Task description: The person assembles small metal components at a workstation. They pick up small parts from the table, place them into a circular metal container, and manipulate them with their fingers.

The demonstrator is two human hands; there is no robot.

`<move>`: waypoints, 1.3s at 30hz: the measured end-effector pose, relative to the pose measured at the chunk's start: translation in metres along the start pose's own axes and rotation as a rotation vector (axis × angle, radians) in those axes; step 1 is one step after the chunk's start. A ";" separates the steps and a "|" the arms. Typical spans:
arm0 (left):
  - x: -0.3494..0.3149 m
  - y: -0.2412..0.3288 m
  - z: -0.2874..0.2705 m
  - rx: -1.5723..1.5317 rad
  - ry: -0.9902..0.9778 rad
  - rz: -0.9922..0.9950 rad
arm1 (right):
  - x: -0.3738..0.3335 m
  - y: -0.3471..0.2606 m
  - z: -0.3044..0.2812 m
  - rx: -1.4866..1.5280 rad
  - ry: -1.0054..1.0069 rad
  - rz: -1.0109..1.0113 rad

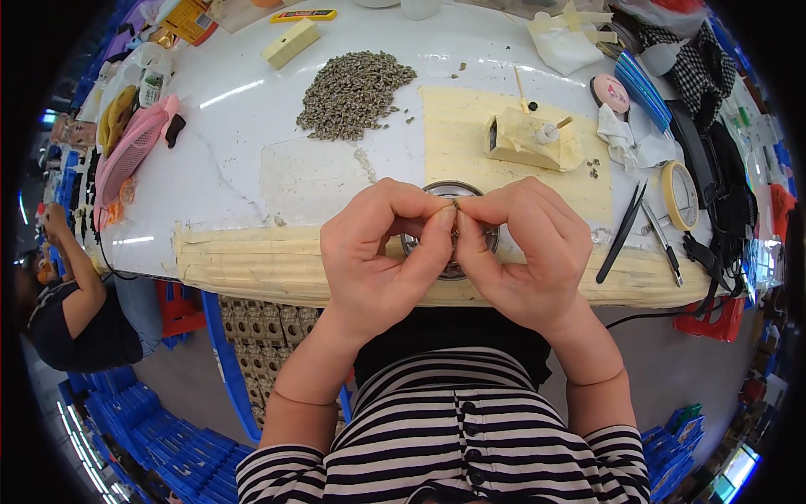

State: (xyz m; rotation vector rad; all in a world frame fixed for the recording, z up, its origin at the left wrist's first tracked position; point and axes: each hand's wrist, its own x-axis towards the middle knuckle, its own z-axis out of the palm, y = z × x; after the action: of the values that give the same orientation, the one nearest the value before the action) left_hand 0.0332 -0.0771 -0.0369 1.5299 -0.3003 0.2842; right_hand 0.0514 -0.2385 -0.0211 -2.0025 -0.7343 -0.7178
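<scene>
Above a round metal dish (453, 274) near the table's front edge, my two hands meet fingertip to fingertip. Thumb and forefinger of my left hand (374, 252) pinch a tiny brownish metal part (456, 203). My right hand (533, 248) pinches the same part from the other side. The fingers cover most of it, so its exact shape is hidden, and the dish's contents are mostly covered too. Farther back lies a heap of small grey metal parts (353, 94). To the right stands a tape-wrapped block (529, 144) with a small white nozzle-like piece on top.
Black tweezers (623, 231), a craft knife (663, 244) and a tape roll (680, 195) lie at the right. A pink handheld fan (138, 151) stands at the left, a pale bar (291, 44) at the back. Below, a blue crate (231, 370) holds metal parts. Another person (80, 311) sits far left.
</scene>
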 end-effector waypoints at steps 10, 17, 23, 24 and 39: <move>0.003 -0.001 0.006 0.515 0.037 0.408 | 0.000 0.005 -0.007 -0.071 -0.030 -0.054; 0.002 -0.002 0.009 0.547 0.052 0.444 | -0.001 0.005 -0.004 -0.039 -0.007 -0.033; 0.002 0.001 0.008 0.520 0.037 0.406 | -0.001 0.003 -0.005 0.003 -0.015 0.003; 0.002 0.001 0.008 0.500 0.034 0.387 | -0.001 0.003 -0.006 0.006 -0.022 0.010; -0.003 -0.004 0.007 0.124 0.072 0.058 | 0.000 0.005 -0.006 -0.072 -0.039 -0.075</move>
State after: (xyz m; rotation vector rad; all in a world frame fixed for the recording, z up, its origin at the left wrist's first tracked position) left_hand 0.0319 -0.0843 -0.0411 1.6310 -0.2750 0.4090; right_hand 0.0544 -0.2460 -0.0209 -2.0678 -0.8209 -0.7608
